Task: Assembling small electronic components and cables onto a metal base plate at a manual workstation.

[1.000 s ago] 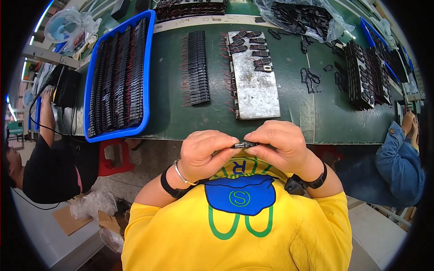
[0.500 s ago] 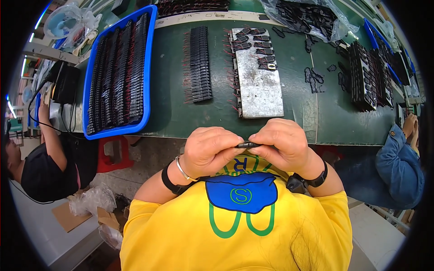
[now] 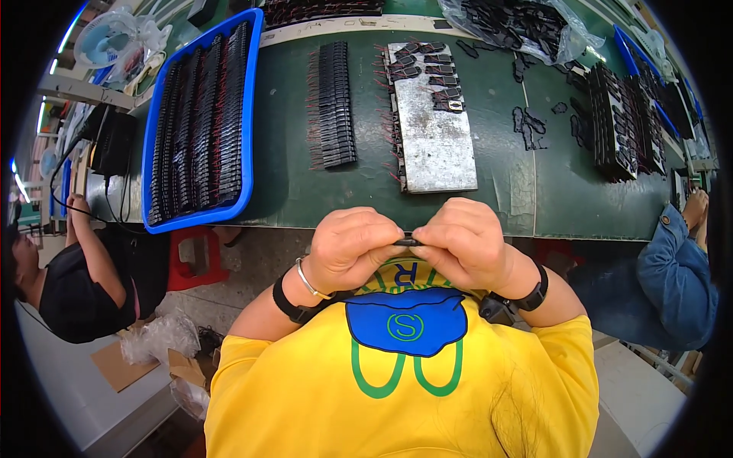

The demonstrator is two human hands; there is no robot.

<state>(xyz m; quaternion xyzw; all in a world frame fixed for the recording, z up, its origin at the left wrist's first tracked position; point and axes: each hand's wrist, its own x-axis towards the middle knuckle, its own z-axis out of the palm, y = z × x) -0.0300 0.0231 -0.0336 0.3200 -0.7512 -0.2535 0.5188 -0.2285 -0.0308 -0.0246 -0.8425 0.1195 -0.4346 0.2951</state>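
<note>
Pinching a black part point(image 3: 408, 242) by its ends, the left hand point(image 3: 347, 248) and right hand point(image 3: 467, 243) each have a closed grip, just off the near edge of the surface point(image 3: 282, 175). Uneven thumb pressure could make it slip and fall to the floor point(image 3: 256, 267).

left grip point(image 3: 353, 246), right grip point(image 3: 467, 243) pinching
</note>
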